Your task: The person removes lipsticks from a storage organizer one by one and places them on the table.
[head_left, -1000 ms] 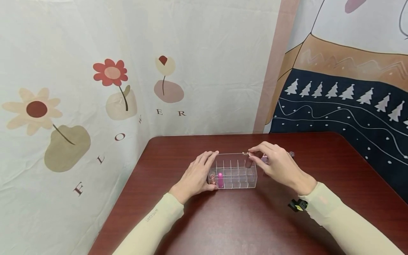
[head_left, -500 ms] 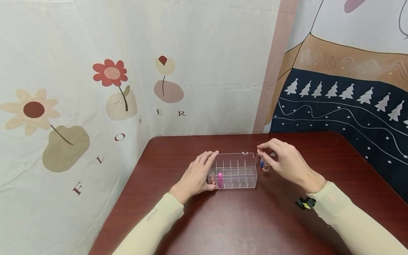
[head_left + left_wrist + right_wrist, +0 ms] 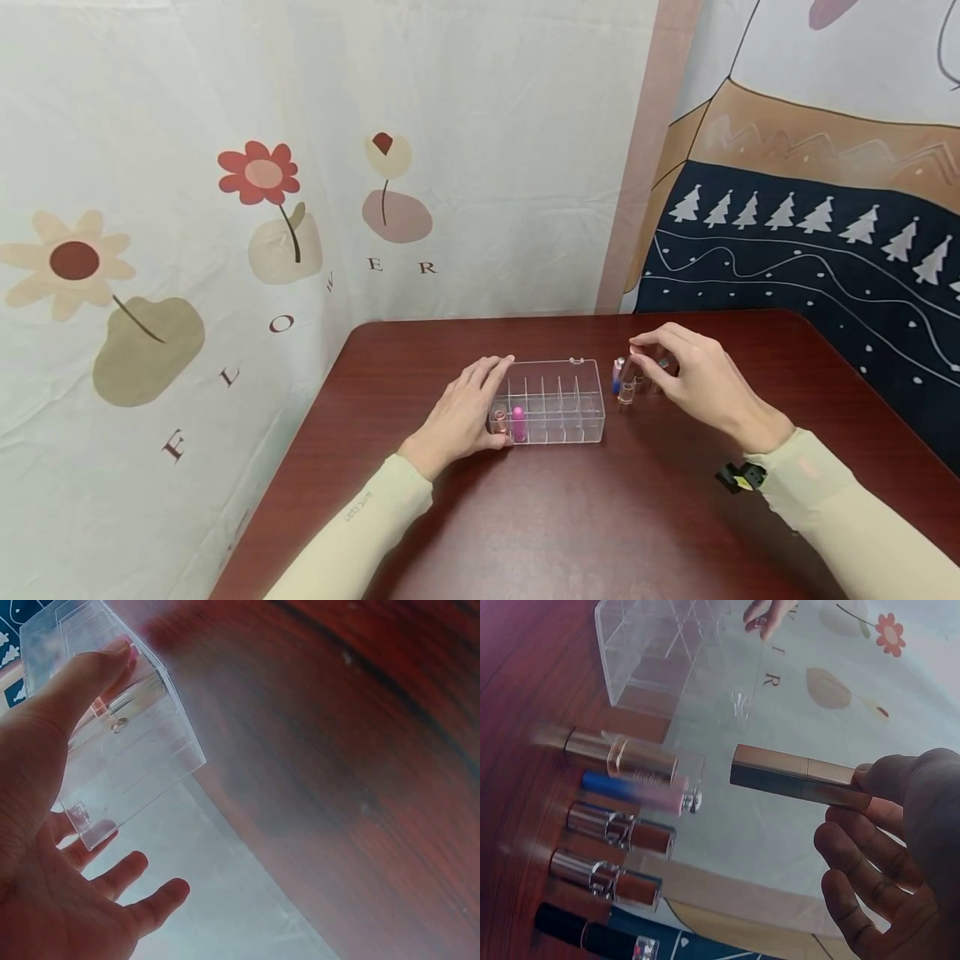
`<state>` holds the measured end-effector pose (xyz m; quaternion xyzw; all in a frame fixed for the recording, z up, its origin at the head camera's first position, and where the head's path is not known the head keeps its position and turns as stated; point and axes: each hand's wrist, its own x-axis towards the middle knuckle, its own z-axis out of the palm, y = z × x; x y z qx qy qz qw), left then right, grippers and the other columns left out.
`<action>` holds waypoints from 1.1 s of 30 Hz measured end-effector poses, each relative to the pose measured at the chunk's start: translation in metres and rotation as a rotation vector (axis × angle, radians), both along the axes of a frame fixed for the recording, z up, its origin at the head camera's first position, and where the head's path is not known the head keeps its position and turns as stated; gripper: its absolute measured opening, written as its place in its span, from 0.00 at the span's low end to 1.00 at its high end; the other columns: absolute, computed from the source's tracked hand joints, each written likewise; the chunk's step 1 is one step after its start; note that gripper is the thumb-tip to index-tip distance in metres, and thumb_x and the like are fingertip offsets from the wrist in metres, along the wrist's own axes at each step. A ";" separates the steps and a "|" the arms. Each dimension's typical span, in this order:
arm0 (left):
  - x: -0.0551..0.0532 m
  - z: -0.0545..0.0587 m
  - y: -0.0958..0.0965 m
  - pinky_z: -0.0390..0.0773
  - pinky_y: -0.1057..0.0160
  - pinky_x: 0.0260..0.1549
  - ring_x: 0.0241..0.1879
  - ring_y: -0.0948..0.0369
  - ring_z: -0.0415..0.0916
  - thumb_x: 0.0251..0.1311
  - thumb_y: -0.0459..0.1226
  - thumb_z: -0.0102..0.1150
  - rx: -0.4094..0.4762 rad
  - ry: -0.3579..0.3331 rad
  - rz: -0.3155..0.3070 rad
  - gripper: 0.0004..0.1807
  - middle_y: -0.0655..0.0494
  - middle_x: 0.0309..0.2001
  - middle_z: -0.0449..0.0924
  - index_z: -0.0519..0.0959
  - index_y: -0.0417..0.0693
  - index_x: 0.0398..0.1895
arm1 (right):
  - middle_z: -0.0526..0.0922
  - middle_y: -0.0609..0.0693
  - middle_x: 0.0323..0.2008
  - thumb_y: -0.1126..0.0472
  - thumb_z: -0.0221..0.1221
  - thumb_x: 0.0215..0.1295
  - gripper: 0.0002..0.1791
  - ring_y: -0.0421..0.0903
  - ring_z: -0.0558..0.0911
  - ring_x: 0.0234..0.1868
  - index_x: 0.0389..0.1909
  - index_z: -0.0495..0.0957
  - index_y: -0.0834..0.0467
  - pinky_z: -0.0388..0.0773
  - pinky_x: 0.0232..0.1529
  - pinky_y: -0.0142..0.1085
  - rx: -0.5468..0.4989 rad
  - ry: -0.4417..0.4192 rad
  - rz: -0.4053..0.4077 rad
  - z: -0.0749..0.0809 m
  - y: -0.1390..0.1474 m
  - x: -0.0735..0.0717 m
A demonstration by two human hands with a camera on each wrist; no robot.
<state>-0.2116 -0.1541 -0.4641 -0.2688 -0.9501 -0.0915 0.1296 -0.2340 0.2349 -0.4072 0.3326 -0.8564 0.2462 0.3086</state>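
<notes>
A clear, divided lipstick organizer stands on the table, its left end held by my left hand, thumb at the front and fingers at the back. Inside, at the left, are a bright pink tube and a copper-toned tube. To the right of the organizer, my right hand pinches one end of a gold lipstick tube between thumb and forefinger, raised above the table. Below it, a row of upright lipsticks includes a gold one and a blue-and-pink one.
Also in that row are two silver-and-brown lipsticks and a black tube, partly behind the right hand in the head view. The dark red table meets a flower-printed cloth at the back and a dark tree-patterned cloth at right.
My right hand has moved right with the lipstick, from over the organizer's right end to over the row of lipsticks. The left hand and organizer stay put.
</notes>
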 end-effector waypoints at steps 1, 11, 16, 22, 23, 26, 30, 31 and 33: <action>0.000 0.000 0.000 0.85 0.32 0.72 0.83 0.39 0.73 0.47 0.55 0.98 0.001 0.000 0.001 0.76 0.43 0.84 0.71 0.58 0.49 0.95 | 0.93 0.47 0.45 0.71 0.83 0.64 0.20 0.36 0.80 0.36 0.55 0.93 0.56 0.75 0.38 0.21 -0.001 0.003 -0.003 0.000 0.002 0.000; 0.000 -0.001 0.001 0.84 0.31 0.73 0.84 0.39 0.71 0.48 0.55 0.98 0.008 -0.022 0.012 0.76 0.43 0.85 0.70 0.57 0.49 0.95 | 0.92 0.46 0.42 0.70 0.82 0.65 0.20 0.35 0.78 0.36 0.56 0.93 0.56 0.73 0.39 0.17 -0.013 -0.005 -0.039 -0.004 0.014 0.000; 0.000 -0.001 0.001 0.84 0.31 0.73 0.84 0.39 0.71 0.48 0.54 0.98 0.009 -0.022 0.013 0.76 0.43 0.85 0.70 0.57 0.49 0.95 | 0.93 0.47 0.43 0.70 0.82 0.65 0.19 0.35 0.79 0.37 0.55 0.93 0.56 0.74 0.40 0.17 -0.012 -0.007 -0.048 -0.007 0.019 -0.003; 0.000 -0.001 0.001 0.85 0.32 0.73 0.84 0.39 0.71 0.49 0.55 0.97 0.000 -0.016 0.012 0.76 0.43 0.85 0.70 0.57 0.50 0.96 | 0.94 0.47 0.44 0.70 0.82 0.66 0.17 0.35 0.79 0.36 0.54 0.93 0.56 0.75 0.38 0.20 -0.014 -0.003 -0.051 -0.013 0.024 -0.007; 0.000 -0.001 0.001 0.85 0.32 0.72 0.84 0.39 0.71 0.49 0.55 0.97 0.000 -0.014 0.011 0.76 0.43 0.85 0.70 0.57 0.50 0.95 | 0.94 0.47 0.44 0.70 0.82 0.66 0.17 0.35 0.80 0.36 0.53 0.93 0.56 0.75 0.38 0.21 -0.015 -0.004 -0.051 -0.014 0.025 -0.008; 0.000 -0.001 0.001 0.85 0.32 0.72 0.83 0.39 0.72 0.48 0.55 0.97 -0.001 -0.007 0.006 0.76 0.43 0.85 0.70 0.57 0.49 0.95 | 0.93 0.47 0.44 0.69 0.82 0.67 0.16 0.38 0.82 0.35 0.53 0.93 0.56 0.78 0.37 0.24 -0.013 -0.019 -0.053 -0.016 0.027 -0.010; 0.000 0.000 0.001 0.85 0.32 0.72 0.83 0.39 0.73 0.48 0.56 0.97 -0.004 -0.001 0.003 0.76 0.42 0.85 0.70 0.57 0.49 0.95 | 0.93 0.46 0.43 0.68 0.82 0.68 0.15 0.40 0.84 0.35 0.53 0.93 0.54 0.76 0.37 0.22 -0.009 -0.063 -0.059 -0.019 0.029 -0.011; 0.000 0.000 0.001 0.85 0.32 0.72 0.83 0.39 0.73 0.48 0.56 0.97 -0.004 -0.002 0.003 0.76 0.42 0.85 0.70 0.57 0.49 0.95 | 0.93 0.46 0.43 0.67 0.82 0.68 0.15 0.40 0.84 0.36 0.53 0.93 0.54 0.76 0.37 0.21 -0.006 -0.074 -0.062 -0.020 0.030 -0.011; 0.001 0.000 0.000 0.85 0.32 0.72 0.83 0.39 0.72 0.49 0.56 0.97 -0.006 -0.006 0.005 0.76 0.42 0.85 0.70 0.56 0.49 0.96 | 0.93 0.46 0.43 0.67 0.82 0.69 0.15 0.40 0.84 0.36 0.53 0.93 0.54 0.75 0.38 0.20 0.000 -0.094 -0.064 -0.021 0.030 -0.012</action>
